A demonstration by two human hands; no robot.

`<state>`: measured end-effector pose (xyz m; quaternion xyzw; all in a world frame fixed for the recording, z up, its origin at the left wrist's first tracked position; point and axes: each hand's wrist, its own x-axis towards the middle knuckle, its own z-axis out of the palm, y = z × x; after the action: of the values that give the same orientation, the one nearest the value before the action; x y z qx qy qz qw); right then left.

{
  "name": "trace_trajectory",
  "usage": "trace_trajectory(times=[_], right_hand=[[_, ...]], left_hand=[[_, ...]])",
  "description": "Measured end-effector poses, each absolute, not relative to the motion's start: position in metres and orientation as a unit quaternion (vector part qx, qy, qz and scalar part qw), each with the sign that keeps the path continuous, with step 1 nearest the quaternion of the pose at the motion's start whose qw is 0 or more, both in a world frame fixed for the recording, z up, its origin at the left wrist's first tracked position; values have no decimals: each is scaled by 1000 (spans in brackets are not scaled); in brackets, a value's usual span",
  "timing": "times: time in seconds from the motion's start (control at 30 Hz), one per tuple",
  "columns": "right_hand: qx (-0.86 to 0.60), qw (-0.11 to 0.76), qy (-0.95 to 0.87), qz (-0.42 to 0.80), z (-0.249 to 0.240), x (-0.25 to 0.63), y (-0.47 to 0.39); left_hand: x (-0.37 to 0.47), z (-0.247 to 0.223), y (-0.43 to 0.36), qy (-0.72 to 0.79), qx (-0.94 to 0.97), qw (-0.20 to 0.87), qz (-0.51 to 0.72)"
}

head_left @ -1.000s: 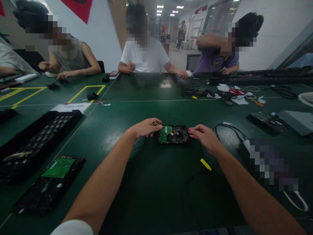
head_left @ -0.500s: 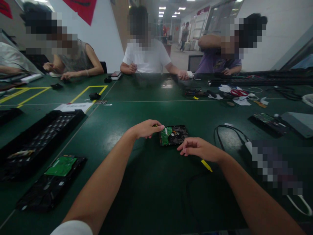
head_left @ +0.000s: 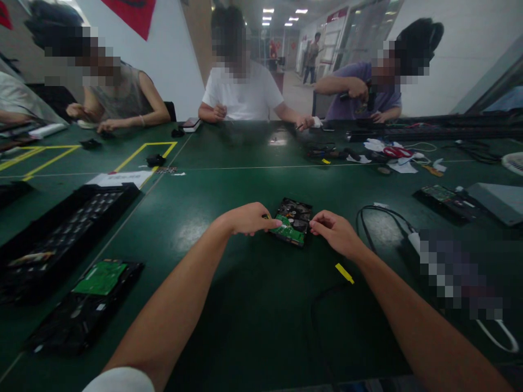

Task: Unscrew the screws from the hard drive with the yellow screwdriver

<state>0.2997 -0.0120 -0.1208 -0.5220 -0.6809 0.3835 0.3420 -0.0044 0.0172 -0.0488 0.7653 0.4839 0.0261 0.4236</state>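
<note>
A small black hard drive with a green circuit board [head_left: 297, 213] lies turned at an angle on the dark green table, between my two hands. My left hand [head_left: 252, 219] grips its left corner, thumb over the green board and fingers curled beneath. At the drive's right edge, my right hand [head_left: 332, 228] has thumb and forefinger pinched together. Just below my right hand lies a yellow tag [head_left: 344, 273] with a black cable. Another drive with a green board [head_left: 87, 305] rests at the left front.
A long black tray [head_left: 69, 234] stands at the left. On the right are a power strip [head_left: 453, 277], another hard drive [head_left: 445, 202] and a grey box [head_left: 496, 201]. Loose cables and papers [head_left: 400, 158] lie further back. Several people sit across the table.
The drive has turned clockwise, its green board now toward the front. My right hand has moved up to its right edge and its fingers have closed. Across the table, a person's raised arm has lowered.
</note>
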Motion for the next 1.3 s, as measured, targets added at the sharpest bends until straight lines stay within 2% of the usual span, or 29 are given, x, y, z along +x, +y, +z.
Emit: trace_trajectory(times=[0.23,0.53,1.0,1.3], right_hand=[[-516,378,-658,398,-129,302,-7],[-519,345,-677,391,-120,300,-12],[-515,310,-707,372,-114,297,-18],[-529,273,-738,318,-105,297,-21]], left_hand=[[-2,-51,15,443,779,444,-12],[8,-65,19,478,785,394,0],[14,-76,20,510,772,378,11],[16,-79,21,518,778,354,12]])
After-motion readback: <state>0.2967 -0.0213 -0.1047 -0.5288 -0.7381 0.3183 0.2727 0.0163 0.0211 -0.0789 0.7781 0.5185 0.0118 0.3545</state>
